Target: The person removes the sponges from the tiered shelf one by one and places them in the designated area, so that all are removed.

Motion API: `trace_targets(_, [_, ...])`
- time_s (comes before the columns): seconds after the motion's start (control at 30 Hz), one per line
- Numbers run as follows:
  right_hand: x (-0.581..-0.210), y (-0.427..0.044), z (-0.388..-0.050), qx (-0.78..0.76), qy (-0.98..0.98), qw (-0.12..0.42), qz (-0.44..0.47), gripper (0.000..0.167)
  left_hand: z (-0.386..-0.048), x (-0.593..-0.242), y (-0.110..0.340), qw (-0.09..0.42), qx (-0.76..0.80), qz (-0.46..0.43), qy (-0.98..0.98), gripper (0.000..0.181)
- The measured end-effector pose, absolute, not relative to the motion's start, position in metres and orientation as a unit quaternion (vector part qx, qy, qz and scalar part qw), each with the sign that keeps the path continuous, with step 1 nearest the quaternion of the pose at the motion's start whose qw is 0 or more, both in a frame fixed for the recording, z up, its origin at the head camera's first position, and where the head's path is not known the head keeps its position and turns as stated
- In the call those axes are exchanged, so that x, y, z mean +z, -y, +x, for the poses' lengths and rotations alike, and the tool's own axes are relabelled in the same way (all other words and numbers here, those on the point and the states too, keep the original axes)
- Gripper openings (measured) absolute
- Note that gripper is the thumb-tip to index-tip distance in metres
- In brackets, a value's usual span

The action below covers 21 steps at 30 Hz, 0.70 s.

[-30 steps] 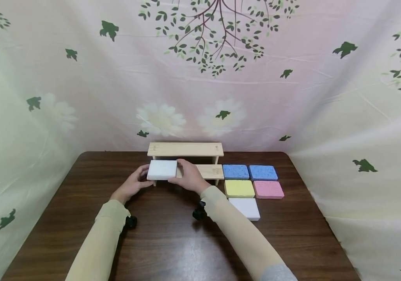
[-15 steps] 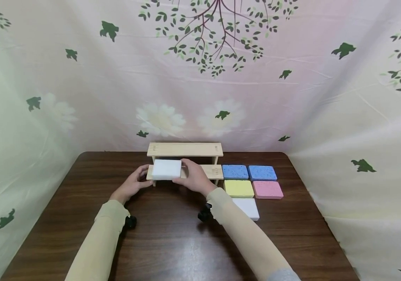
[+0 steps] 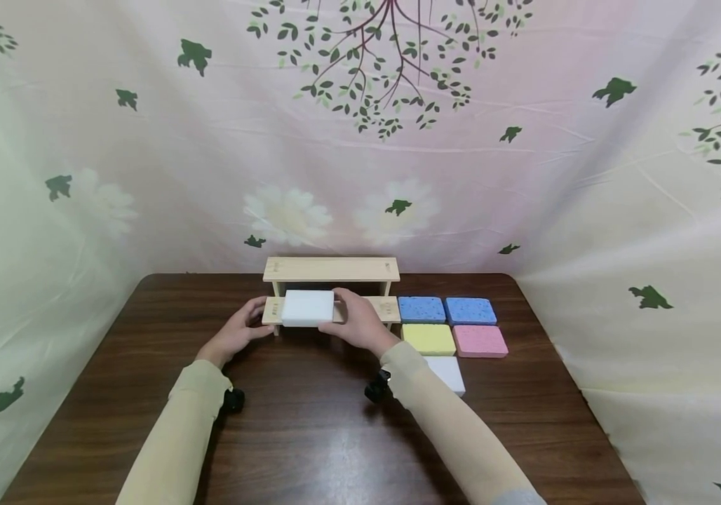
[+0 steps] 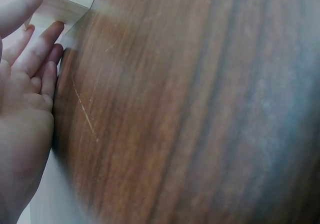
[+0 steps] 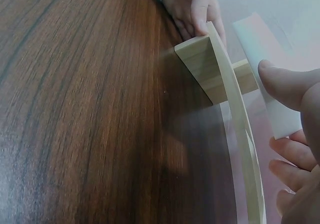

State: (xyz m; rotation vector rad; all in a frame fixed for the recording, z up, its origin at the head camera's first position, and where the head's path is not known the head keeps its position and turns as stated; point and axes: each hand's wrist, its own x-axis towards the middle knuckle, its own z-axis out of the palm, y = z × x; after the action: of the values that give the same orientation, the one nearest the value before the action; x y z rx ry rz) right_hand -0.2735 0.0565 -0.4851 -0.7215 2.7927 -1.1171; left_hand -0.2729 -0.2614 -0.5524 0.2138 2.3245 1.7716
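My right hand pinches a white sponge by its right side, thumb in front and fingers behind. The sponge is above the lower board of a two-step wooden rack; in the right wrist view a gap separates the sponge from the board. At the rack's left end, my left hand holds the lower step, its thumb at the front edge and its fingers at the side. In the left wrist view only a corner of the rack appears beyond the left hand.
Right of the rack lie two blue sponges, a yellow sponge, a pink sponge and another white sponge, partly hidden by the right sleeve. A patterned cloth hangs behind the dark wooden table.
My right hand has carried the white sponge to the right, away from the left hand, along the lower step. The left hand stays at the rack's left end.
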Motion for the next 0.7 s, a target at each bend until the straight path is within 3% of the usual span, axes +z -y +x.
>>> trace_targets(0.7, [-0.484, -0.077, -0.265, -0.361, -0.906, 0.022, -0.219, 0.088, -0.272, -0.55, 0.259, 0.105, 0.605, 0.071, -0.786, 0.082])
